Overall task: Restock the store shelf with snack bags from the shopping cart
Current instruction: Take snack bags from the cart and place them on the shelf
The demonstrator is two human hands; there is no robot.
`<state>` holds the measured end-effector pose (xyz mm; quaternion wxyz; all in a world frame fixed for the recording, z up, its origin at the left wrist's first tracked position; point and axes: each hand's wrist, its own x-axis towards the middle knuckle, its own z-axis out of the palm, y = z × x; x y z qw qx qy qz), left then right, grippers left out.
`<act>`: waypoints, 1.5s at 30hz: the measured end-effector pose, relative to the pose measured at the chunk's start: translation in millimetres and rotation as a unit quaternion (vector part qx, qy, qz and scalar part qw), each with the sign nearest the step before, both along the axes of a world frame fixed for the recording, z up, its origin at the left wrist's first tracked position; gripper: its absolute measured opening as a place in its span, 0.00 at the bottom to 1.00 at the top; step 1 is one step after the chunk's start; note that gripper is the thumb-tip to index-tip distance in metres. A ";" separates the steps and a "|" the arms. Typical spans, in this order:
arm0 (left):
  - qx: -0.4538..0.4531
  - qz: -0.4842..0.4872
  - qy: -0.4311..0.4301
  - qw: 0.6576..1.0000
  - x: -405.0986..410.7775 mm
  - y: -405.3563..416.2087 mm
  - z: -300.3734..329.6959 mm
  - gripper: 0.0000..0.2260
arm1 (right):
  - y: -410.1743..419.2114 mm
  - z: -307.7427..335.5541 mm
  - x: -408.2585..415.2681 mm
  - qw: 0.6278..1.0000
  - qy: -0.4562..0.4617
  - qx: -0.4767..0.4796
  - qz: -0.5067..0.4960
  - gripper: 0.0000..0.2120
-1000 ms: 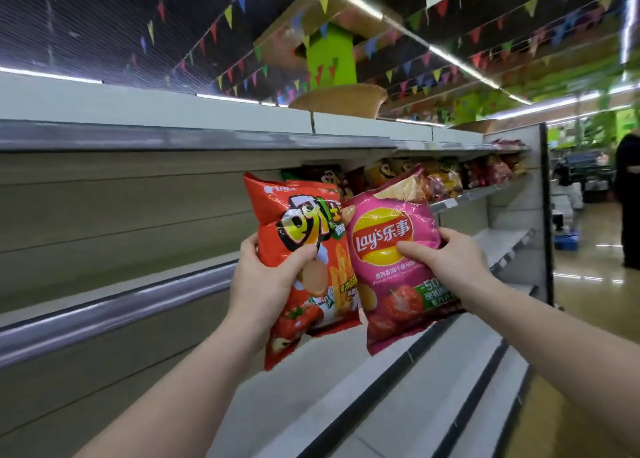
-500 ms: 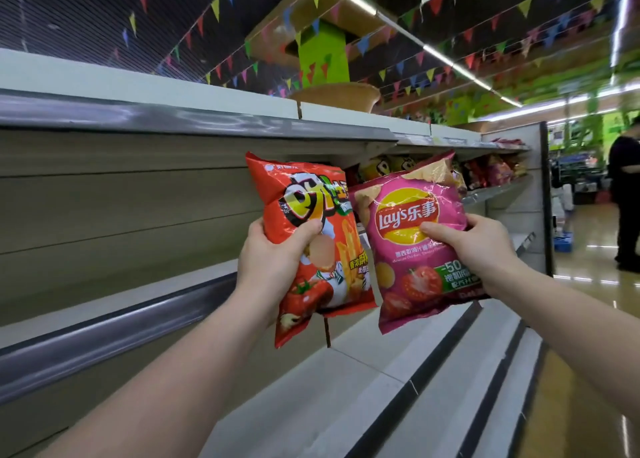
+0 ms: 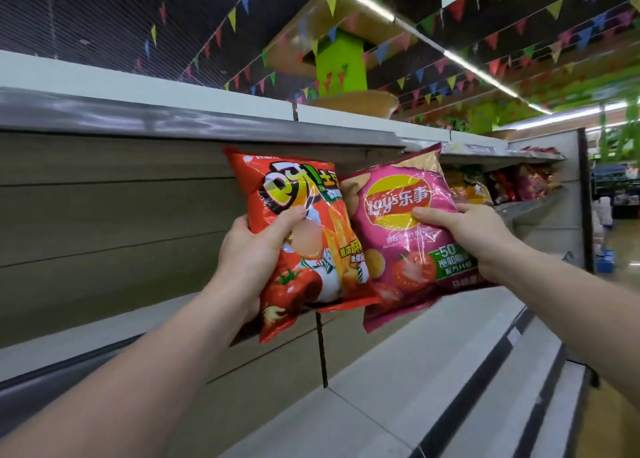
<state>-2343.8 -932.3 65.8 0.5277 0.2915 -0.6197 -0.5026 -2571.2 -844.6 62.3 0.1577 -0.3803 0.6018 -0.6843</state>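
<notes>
Held up in front of the bare shelf, the red snack bag pinched in the left hand and the pink Lay's bag in the right hand look light, puffy, slick and crushable, best gripped by an edge.

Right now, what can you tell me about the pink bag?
The pink bag is a glossy, crinkled foil chip bag with a yellow-and-red Lay's logo, tomato pictures and a green label. It is sealed, puffed, upright and tilted slightly right, held in the air before the shelf. The right hand grips its right edge, thumb across the logo. Its left edge overlaps the red bag.
</notes>
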 end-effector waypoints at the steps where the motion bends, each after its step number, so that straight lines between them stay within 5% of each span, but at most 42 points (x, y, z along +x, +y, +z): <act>1: 0.006 0.005 0.002 1.000 -3.9 0.0 1.5 0.24 | -7.0 3.7 -8.3 1.000 -0.012 0.006 0.023 0.19; 11: -0.004 0.148 0.019 0.989 -39.4 9.4 15.4 0.12 | -101.0 39.2 -65.8 0.973 -0.034 0.085 0.213 0.23; 17: -0.004 0.211 0.029 0.977 -46.3 10.4 17.3 0.17 | -148.1 41.8 -65.3 0.946 -0.064 0.105 0.301 0.17; 23: 0.044 0.170 0.055 0.983 -47.7 10.7 17.8 0.16 | -172.8 21.3 -67.6 0.949 -0.041 0.060 0.306 0.24; 29: 0.051 0.177 0.046 0.982 -49.3 11.7 16.5 0.18 | -171.4 20.1 -66.0 0.939 0.006 0.036 0.342 0.19; 43: 0.059 0.178 0.052 0.981 -45.8 15.0 9.0 0.16 | -169.6 6.8 -64.5 0.955 -0.014 0.027 0.294 0.30; 45: 0.066 0.180 0.055 0.980 -41.4 15.0 8.7 0.16 | -166.4 8.8 -63.2 0.974 0.064 0.011 0.216 0.34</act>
